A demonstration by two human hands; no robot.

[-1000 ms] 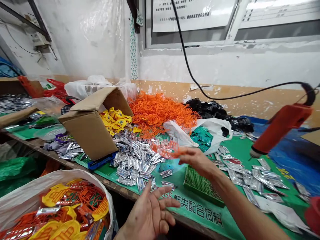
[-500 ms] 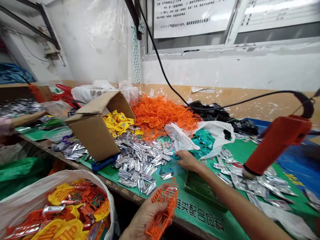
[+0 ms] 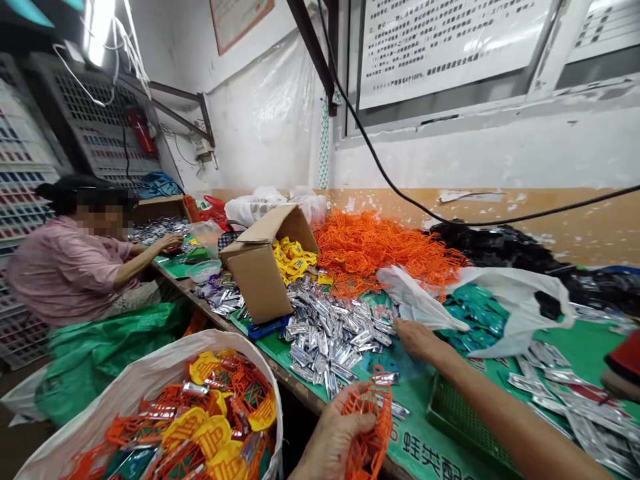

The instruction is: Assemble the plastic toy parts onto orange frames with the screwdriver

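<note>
My left hand (image 3: 333, 433) is closed around a bundle of orange plastic lattice pieces (image 3: 373, 413), held upright at the table's front edge. Farther in, my right hand (image 3: 417, 343) is down at the right edge of a heap of silver foil packets (image 3: 330, 327). Its fingers are pressed together, and what they pinch, if anything, is hidden. Just beyond it lies a white plastic bag (image 3: 420, 300) with teal pieces (image 3: 475, 317) inside. A green perforated tray (image 3: 465, 423) is partly covered by my right forearm.
A tilted cardboard box (image 3: 255, 273) spills yellow pieces (image 3: 293, 260). Behind are an orange lattice pile (image 3: 385, 243) and black plastic (image 3: 490, 247). A white sack (image 3: 273, 393) of mixed pieces stands front left. At far left, a person (image 3: 75, 267) sits working. A black cable (image 3: 380, 170) hangs across.
The orange lattice pieces passed from my right hand into my left, which was open. My right hand went down to the packets' edge. The view turned left, bringing the seated person into sight.
</note>
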